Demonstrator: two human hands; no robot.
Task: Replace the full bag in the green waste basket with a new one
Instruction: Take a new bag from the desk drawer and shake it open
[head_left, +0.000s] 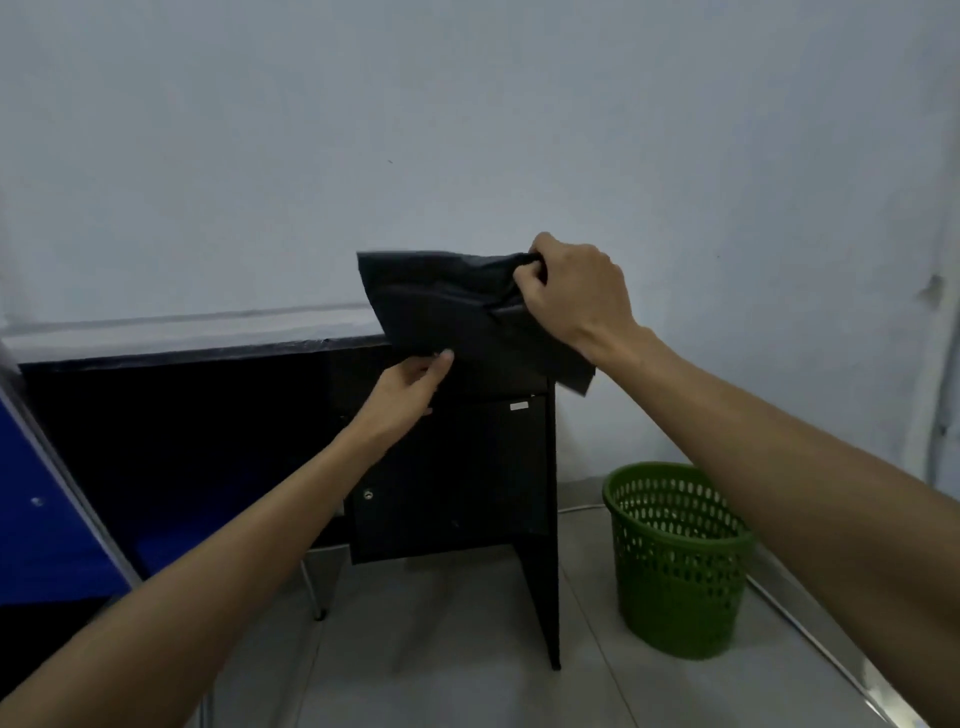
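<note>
Head view: both bare arms reach forward. The right hand fists the top corner of one flat, crinkly black plastic bag, held in the air before the pale wall; the left hand pinches its lower edge. One round green perforated plastic waste basket stands on grey floor tiles beside a black desk.

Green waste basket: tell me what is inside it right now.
Nothing shows inside the green waste basket: no liner over its rim, and light floor shows through the mesh holes. Its bottom is hidden by the near wall. The black bag is held above the desk.
</note>
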